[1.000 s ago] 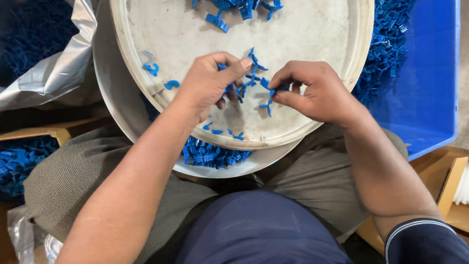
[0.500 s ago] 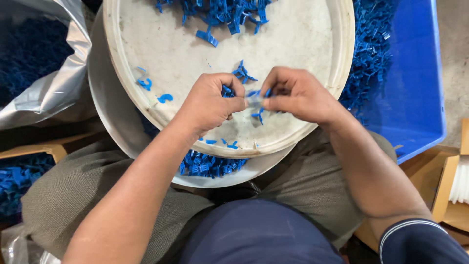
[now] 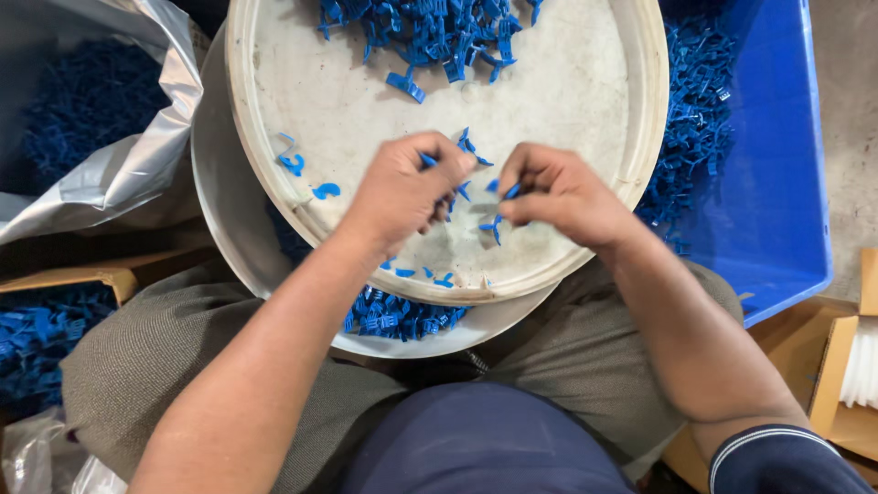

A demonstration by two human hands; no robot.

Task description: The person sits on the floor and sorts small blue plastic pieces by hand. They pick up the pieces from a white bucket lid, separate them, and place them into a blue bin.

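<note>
Fingertips of the left hand (image 3: 402, 192) pinch a small blue plastic clip (image 3: 428, 160), and those of the right hand (image 3: 558, 194) are closed on another blue piece (image 3: 510, 190); the two hands sit close together over the near part of a round off-white tray (image 3: 585, 82), with a few loose clips (image 3: 489, 224) lying just below and between them. Judging by how things lie, the sorting is partway: a dense heap of blue clips (image 3: 430, 27) waits at the far side of the tray, a handful of stray pieces (image 3: 306, 174) sit at its left, and a lower pale basin (image 3: 229, 247) under the tray holds a modest layer of clips (image 3: 393, 316) near the person's lap. Whether those are finished pieces or spill is hard to tell from this angle. The tray's surface is scuffed and dusty. Around it, a blue plastic crate (image 3: 777, 183) at the right is strewn with many more clips, a silver foil bag (image 3: 119, 165) at the left gapes over another mass of them, and cardboard boxes (image 3: 841, 366) stand at the lower right on a bare floor.
</note>
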